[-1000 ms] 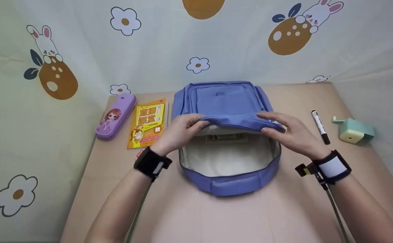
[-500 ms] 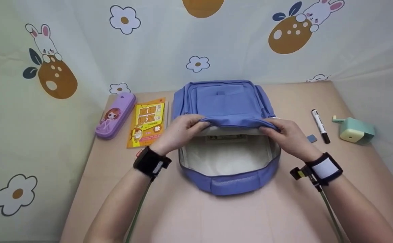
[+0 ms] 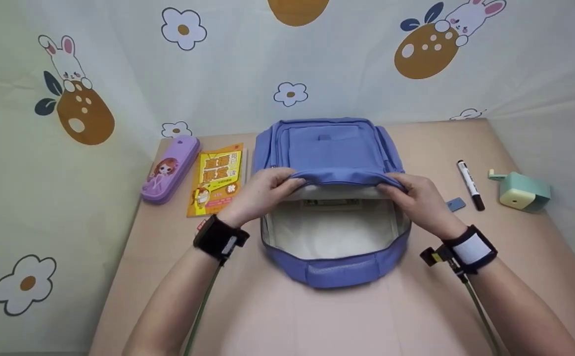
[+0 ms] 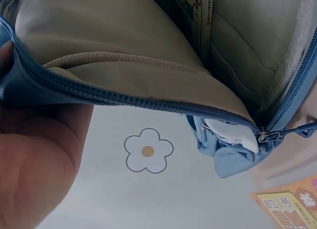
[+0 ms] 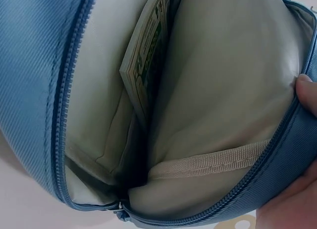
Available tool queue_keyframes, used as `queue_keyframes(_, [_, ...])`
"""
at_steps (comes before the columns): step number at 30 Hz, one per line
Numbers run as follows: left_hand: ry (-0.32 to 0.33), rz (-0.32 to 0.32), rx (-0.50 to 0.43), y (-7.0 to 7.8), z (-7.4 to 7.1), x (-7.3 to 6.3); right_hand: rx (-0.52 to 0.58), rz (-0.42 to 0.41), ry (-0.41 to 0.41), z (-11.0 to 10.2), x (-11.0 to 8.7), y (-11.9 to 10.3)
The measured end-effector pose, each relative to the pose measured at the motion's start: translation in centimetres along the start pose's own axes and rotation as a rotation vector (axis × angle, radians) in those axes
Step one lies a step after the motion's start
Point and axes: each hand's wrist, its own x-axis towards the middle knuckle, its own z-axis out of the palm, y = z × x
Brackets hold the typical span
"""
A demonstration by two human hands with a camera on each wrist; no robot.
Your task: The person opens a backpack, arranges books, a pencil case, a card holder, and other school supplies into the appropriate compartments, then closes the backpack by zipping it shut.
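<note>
A blue backpack point(image 3: 327, 143) lies on the table with its main compartment unzipped and its pale lining showing. My left hand point(image 3: 262, 193) pinches the left part of the raised front edge between thumb and fingers. On the right part of that same edge, my right hand point(image 3: 423, 202) has a like grip. Inside the compartment is a book point(image 5: 146, 55), seen mostly by its edge and part of its cover; in the head view only a strip of it shows. The zipper pull point(image 4: 270, 136) hangs at one end of the opening in the left wrist view.
Left of the backpack lie a purple pencil case point(image 3: 171, 170) and an orange-yellow book point(image 3: 216, 180). To the right are a small blue-grey flat piece point(image 3: 456, 204), a marker point(image 3: 471, 185) and a green pencil sharpener point(image 3: 523, 192). A patterned curtain point(image 3: 238, 64) borders the table.
My right hand has shifted slightly left and closed its fingers on the backpack's edge, uncovering the small blue-grey piece. The left hand keeps its hold.
</note>
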Motion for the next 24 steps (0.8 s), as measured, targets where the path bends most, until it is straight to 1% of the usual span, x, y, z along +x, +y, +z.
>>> queue_keyframes(3, [-0.016, -0.015, -0.006, 0.0, -0.1, -0.1, 0.003, 0.006, 0.005, 0.1, 0.0, -0.1])
queue_keyframes(5, [-0.045, -0.033, -0.012, 0.0, -0.4, -0.4, 0.003, 0.006, 0.009, 0.2, 0.1, -0.2])
queue_keyframes(9, [-0.098, -0.101, -0.037, -0.3, -1.4, -1.5, 0.002, 0.01, 0.014, 0.4, 0.1, -0.3])
queue_keyframes(11, [-0.082, -0.151, -0.05, -0.7, -2.2, -2.2, -0.001, 0.015, 0.016, 0.4, 0.1, -0.3])
queue_keyframes(13, [-0.02, -0.204, -0.026, -1.3, -3.1, -2.7, 0.001, 0.018, 0.02, 0.5, 0.2, -0.3])
queue_keyframes(14, [0.019, -0.231, 0.0, -1.8, -3.5, -2.9, 0.003, 0.019, 0.022, 0.5, 0.2, -0.3])
queue_keyframes(17, [0.136, -0.322, 0.128, -3.8, -4.6, -3.3, 0.003, 0.019, 0.028, 0.5, 0.2, -0.4])
queue_keyframes(19, [0.188, -0.404, 0.236, -5.4, -5.1, -3.7, 0.003, 0.021, 0.029, 0.5, 0.3, -0.4])
queue_keyframes(21, [0.208, -0.502, 0.341, -7.0, -5.3, -4.2, 0.0, 0.022, 0.03, 0.6, 0.3, -0.4])
queue_keyframes(24, [0.184, -0.646, 0.482, -9.2, -5.1, -5.0, 0.0, 0.028, 0.038, 0.5, 0.3, -0.4])
